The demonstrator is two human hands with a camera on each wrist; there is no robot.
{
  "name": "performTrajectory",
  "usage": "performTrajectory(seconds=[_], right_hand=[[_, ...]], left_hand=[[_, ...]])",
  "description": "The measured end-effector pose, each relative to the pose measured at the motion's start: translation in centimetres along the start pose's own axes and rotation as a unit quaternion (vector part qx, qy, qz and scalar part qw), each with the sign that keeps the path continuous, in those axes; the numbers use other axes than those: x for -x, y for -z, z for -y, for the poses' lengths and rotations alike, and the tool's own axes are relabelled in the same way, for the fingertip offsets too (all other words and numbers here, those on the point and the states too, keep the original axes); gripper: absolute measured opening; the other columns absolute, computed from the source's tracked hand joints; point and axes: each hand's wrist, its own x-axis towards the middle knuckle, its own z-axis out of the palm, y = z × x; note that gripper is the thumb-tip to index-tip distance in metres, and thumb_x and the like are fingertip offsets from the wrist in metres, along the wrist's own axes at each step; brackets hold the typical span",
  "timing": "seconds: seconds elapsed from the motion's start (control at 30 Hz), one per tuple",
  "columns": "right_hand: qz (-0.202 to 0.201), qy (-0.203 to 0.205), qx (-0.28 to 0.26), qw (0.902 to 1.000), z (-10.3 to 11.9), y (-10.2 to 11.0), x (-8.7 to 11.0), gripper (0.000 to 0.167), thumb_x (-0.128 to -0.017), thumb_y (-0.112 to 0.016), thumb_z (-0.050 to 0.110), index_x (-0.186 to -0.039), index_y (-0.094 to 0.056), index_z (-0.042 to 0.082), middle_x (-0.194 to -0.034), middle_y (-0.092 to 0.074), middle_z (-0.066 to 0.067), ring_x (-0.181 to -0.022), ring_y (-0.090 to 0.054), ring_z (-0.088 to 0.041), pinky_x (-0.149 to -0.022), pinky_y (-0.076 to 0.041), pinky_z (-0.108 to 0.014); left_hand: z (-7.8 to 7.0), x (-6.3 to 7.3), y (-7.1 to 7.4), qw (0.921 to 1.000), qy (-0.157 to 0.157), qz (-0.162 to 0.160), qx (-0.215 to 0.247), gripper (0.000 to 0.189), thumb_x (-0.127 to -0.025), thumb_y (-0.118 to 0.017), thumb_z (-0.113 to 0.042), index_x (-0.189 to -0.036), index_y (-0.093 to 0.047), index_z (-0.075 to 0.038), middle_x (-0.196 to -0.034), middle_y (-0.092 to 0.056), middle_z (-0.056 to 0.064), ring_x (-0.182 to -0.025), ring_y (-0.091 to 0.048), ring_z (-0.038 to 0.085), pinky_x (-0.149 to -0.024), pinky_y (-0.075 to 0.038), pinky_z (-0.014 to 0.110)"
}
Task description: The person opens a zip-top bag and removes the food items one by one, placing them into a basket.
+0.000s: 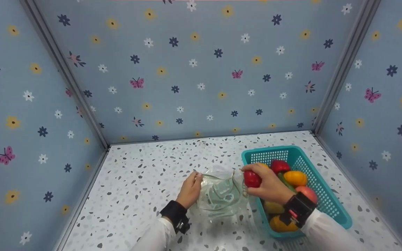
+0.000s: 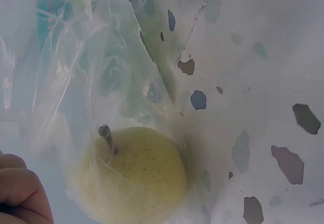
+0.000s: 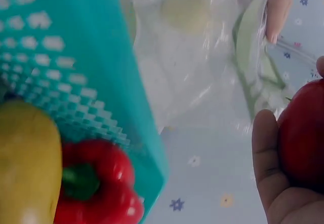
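A clear plastic bag [image 1: 220,197] with a pale green band along its mouth lies between the hands. My left hand [image 1: 190,190] pinches the left side of its mouth. Inside the bag, a speckled yellow pear [image 2: 136,176] with a brown stem shows through the film in the left wrist view. My right hand [image 1: 270,183] holds a round red tomato [image 1: 252,179] at the right side of the bag's mouth. A small green tip shows on the tomato [image 3: 306,135] in the right wrist view, where fingers and thumb curl round it.
A teal plastic basket [image 1: 326,195] stands to the right, partly under my right forearm. It holds a red bell pepper [image 3: 96,183], a yellow fruit [image 1: 296,178], a pinkish-red fruit [image 1: 306,194] and several other pieces. Flower-patterned panels [image 1: 201,69] enclose the speckled white tabletop [image 1: 141,181].
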Motion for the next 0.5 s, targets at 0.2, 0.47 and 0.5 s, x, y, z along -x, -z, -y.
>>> performTrajectory(seconds=[0.2, 0.47, 0.5], right_hand=[[-0.011, -0.057, 0.015, 0.9982, -2.2, 2.7, 0.4, 0.059, -0.089, -0.082, 0.007, -0.144, -0.061, 0.016, -0.143, -0.062, -0.015, -0.123, -0.063, -0.037, -0.095, -0.062, -0.058], [-0.024, -0.110, 0.048, 0.9925, -6.1, 5.0, 0.7, 0.065, -0.088, -0.079, 0.006, -0.148, -0.054, 0.005, -0.146, -0.058, -0.025, -0.122, -0.064, -0.044, -0.099, -0.059, -0.065], [-0.023, -0.120, 0.047, 0.9914, -6.5, 5.2, 0.8, 0.067, -0.087, -0.079, 0.006, -0.148, -0.050, 0.004, -0.146, -0.058, -0.026, -0.123, -0.064, -0.045, -0.101, -0.058, -0.065]], left_hand=[[0.1, 0.1, 0.2, 0.9998, 0.009, 0.013, 0.014, 0.026, -0.117, -0.045, -0.019, -0.100, -0.058, -0.004, -0.077, -0.046, -0.003, -0.071, -0.047, 0.014, -0.069, -0.040, 0.030], [0.2, 0.0, 0.1, 0.9998, 0.017, 0.006, 0.008, 0.025, -0.117, -0.045, -0.019, -0.103, -0.060, -0.004, -0.082, -0.049, -0.001, -0.077, -0.049, 0.016, -0.074, -0.044, 0.035], [0.2, 0.0, 0.1, 0.9998, 0.018, 0.007, 0.008, 0.025, -0.117, -0.045, -0.020, -0.103, -0.060, -0.004, -0.082, -0.048, -0.001, -0.077, -0.049, 0.016, -0.074, -0.043, 0.034]])
